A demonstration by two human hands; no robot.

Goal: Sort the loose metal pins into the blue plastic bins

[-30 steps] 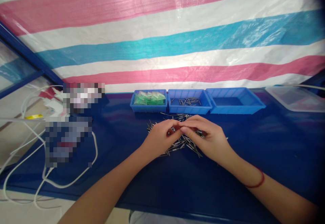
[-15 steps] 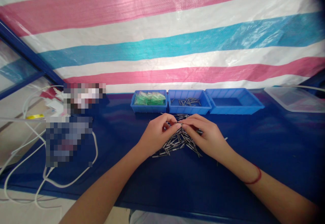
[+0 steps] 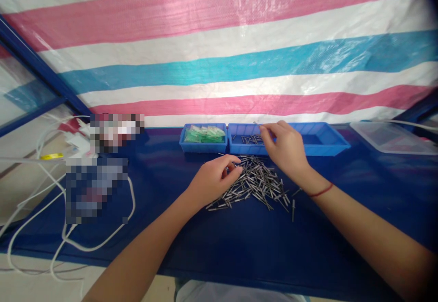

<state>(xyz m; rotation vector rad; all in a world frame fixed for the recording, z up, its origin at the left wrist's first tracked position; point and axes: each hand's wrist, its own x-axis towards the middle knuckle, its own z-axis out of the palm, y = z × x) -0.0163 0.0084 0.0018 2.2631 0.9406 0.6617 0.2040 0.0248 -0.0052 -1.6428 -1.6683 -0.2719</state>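
A loose pile of blind rivets (image 3: 262,181) lies on the blue table, thin and metallic. At the pile's left edge is my left hand (image 3: 212,179), with its thumb and fingertips apart and nothing visible between them. My right hand (image 3: 285,149) is raised over the middle blue bin (image 3: 244,148), pinching a small rivet (image 3: 256,123) that sticks out to the left of its fingertips. Several rivets (image 3: 249,139) rest inside that bin. The right hand hides part of the middle bin and of the right blue bin (image 3: 323,148).
A left blue bin (image 3: 203,148) holds green-and-clear plastic packets (image 3: 205,134). Beyond the bins hangs a striped sheet (image 3: 205,71). A clear plastic lid or tray (image 3: 393,140) lies at the right. White cables (image 3: 133,197) and blurred objects occupy the left side.
My right hand has moved up and right from the pile to the middle bin, carrying a rivet. My left hand stays by the pile, its fingertips now parted from the right hand's.
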